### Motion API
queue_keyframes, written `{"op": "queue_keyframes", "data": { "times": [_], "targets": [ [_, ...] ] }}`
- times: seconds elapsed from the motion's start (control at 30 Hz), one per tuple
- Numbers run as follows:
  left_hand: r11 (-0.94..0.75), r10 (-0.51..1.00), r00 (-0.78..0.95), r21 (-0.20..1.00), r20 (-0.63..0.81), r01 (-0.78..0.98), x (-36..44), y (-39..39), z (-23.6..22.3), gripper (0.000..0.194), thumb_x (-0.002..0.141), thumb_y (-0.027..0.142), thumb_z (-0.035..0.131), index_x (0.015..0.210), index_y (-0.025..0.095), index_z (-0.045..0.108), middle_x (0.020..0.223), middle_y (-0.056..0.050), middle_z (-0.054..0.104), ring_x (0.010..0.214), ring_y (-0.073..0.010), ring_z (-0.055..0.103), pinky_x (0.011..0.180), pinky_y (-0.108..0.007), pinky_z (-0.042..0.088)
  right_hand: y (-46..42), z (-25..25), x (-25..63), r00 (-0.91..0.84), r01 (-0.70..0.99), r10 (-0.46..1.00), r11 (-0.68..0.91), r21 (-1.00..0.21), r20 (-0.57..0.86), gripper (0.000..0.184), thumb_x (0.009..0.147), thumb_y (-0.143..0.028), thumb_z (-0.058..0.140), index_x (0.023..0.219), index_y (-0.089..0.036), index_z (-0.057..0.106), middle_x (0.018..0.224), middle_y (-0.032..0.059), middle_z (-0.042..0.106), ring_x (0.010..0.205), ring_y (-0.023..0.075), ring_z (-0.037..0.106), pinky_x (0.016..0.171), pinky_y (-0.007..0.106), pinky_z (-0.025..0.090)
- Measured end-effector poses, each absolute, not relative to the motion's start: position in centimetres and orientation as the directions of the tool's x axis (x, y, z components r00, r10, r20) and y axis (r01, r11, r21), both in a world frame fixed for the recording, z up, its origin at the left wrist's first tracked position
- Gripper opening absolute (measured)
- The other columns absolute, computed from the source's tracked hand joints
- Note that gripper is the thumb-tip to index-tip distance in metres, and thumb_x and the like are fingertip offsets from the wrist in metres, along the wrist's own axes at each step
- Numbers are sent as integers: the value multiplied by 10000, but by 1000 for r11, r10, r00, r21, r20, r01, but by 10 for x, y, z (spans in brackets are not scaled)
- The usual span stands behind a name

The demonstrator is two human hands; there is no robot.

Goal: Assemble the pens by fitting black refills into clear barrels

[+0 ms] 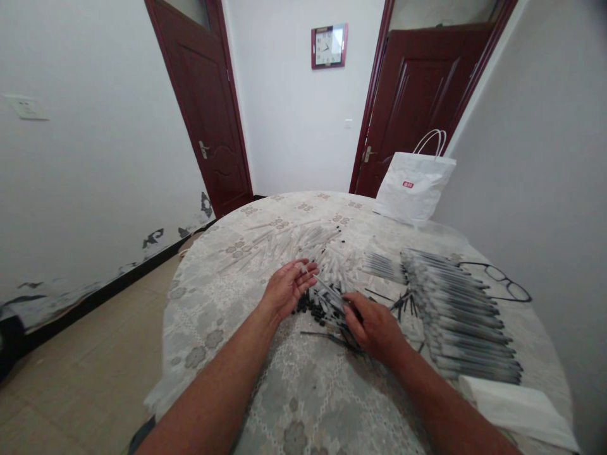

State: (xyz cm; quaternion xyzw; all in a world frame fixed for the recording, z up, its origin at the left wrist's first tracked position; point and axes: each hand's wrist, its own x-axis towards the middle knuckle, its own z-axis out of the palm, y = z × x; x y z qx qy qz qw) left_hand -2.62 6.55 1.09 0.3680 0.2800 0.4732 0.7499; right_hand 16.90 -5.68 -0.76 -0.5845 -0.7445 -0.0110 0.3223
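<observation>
The right hand (372, 319) and left hand (290, 287), fingers narrowed, grip a slender translucent plastic tube (327, 287) above small black cylindrical pieces (315, 309). Right of and beyond the pieces: white handled bag (415, 188), contents hidden.

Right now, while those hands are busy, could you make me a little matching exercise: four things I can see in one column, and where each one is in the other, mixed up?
Things:
1. Clock
2. White bag
3. Eyeglasses
4. Small black pieces

Places:
A. At the table's right side, beside the neatly laid rows of slim sticks
B. Heaped on the table close to the left hand and right hand
C. On the wall between the two doors
D. Upright on the table's far side, handles up

Right pairs: 1-C, 2-D, 3-A, 4-B
</observation>
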Motion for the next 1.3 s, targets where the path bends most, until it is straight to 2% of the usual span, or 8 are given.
{"op": "queue_keyframes", "data": {
  "times": [0.1, 0.27, 0.63, 0.87, 1.1, 1.2, 1.3],
  "targets": [
    [293, 902, 426, 823, -70, -486, -22, 60, 11, 151, 912, 228, 595, 1029, 145, 549, 1119, -197, 713, 998, -255, 722, 795, -321, 589, -55, -9, 169, -108, 881, 865, 311, -355, 491, 259, 972, -295, 457, 1129, -170, 621, 872, 62, 732, 742, 194, 696, 691, 274, 485],
    [327, 863, 500, 828, -66, -455, -18, 52, 12, 161, 897, 232, 612, 1007, 143, 533, 1101, -219, 716, 976, -280, 728, 792, -364, 596, -55, -7, 168, -92, 884, 866, 298, -360, 492, 257, 967, -288, 456, 1117, -171, 628, 896, 68, 736, 724, 184, 693, 683, 267, 484],
    [327, 852, 521, 826, -48, -459, -25, 63, 10, 164, 879, 207, 642, 1005, 124, 577, 1139, -221, 704, 967, -253, 727, 772, -327, 608, -55, -9, 170, -91, 896, 860, 291, -335, 502, 260, 968, -288, 450, 1116, -166, 626, 904, 73, 733, 734, 189, 693, 697, 281, 495],
    [267, 869, 490, 899, -69, -347, -25, 64, 8, 211, 868, 205, 663, 1047, 98, 636, 1101, -208, 716, 934, -241, 730, 756, -308, 615, -54, -9, 171, -134, 921, 841, 301, -248, 524, 254, 971, -267, 459, 1117, -158, 636, 972, 93, 730, 839, 205, 690, 772, 288, 500],
    [287, 862, 499, 896, -88, -339, -25, 61, 12, 205, 850, 207, 692, 1017, 96, 645, 1083, -204, 721, 879, -220, 734, 742, -301, 618, -51, -11, 172, -171, 943, 841, 290, -160, 514, 270, 1005, -261, 433, 1124, -168, 657, 989, 117, 721, 916, 203, 664, 871, 302, 487],
    [277, 865, 495, 900, -81, -336, -24, 62, 12, 221, 838, 227, 713, 1006, 96, 654, 1083, -201, 721, 875, -219, 733, 737, -297, 617, -50, -14, 170, -149, 940, 846, 283, -192, 513, 272, 1001, -251, 433, 1135, -171, 656, 1001, 127, 718, 943, 208, 655, 893, 312, 486],
    [269, 862, 502, 903, -71, -335, -23, 63, 10, 217, 840, 241, 712, 1001, 106, 658, 1088, -188, 722, 893, -215, 731, 760, -299, 610, -52, -12, 164, -96, 901, 852, 294, -319, 514, 276, 992, -248, 436, 1164, -165, 635, 1055, 129, 715, 946, 210, 657, 894, 322, 488]
  ]
}}
